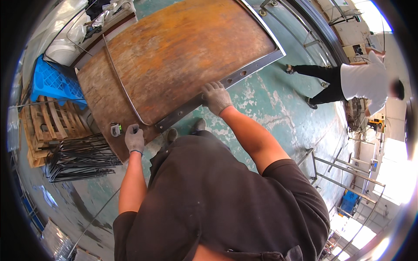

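A long flat dark metal bar (240,77) with holes lies along the near edge of the rust-brown worktable (174,52). My gloved right hand (216,98) grips the bar around its middle, fingers over the top. A thin bent metal rod (118,77) crosses the tabletop and curves in close to the bar's left end. Near the table's left corner my gloved left hand (134,139) has its fingers curled in; a small dark shape shows at the fingertips, too small to name. Just left of it, apart from the hand, is a tape measure (116,129).
Left of the table are a blue plastic pallet (56,80), wooden pallets (52,122) and stacked black bent rods (82,156). A person (361,80) in a white shirt stands at the right. Metal frames (344,174) stand at the lower right on the green floor (265,102).
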`<state>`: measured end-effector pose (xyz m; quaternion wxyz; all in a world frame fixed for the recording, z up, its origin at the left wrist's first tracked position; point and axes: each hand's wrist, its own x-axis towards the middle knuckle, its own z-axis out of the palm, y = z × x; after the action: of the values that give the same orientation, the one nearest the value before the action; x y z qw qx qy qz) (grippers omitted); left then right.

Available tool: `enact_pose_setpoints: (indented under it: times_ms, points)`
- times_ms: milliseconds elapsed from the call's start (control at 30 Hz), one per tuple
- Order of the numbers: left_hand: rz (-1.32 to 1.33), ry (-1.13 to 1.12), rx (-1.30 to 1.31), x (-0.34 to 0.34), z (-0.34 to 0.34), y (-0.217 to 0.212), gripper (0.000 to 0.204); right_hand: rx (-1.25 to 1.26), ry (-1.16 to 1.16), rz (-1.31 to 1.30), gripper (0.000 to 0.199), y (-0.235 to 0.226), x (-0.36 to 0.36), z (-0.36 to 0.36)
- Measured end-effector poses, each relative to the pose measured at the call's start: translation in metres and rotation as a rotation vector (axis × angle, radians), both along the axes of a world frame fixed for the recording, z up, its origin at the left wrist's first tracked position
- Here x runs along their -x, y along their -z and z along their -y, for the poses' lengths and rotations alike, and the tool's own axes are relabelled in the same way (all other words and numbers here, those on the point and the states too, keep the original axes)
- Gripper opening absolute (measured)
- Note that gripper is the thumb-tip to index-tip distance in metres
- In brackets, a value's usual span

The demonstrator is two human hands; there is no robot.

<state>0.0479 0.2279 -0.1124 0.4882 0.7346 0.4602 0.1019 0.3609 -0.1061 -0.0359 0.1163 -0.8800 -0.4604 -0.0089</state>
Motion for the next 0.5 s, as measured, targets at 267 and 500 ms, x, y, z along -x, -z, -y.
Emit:
enact_pose_setpoints:
  times_ms: [267,500]
  points:
    - [-0.019,0.026,-0.014,-0.007,0.004,-0.015,0.023,-0.047,-0.042,0.049,0.055,-0.009,0.012,-0.002]
    - [-0.047,0.034,-0.002,-0.007,-0.005,-0.007,0.023,-0.043,-0.108,-0.119,0.058,-0.013,0.059,-0.012]
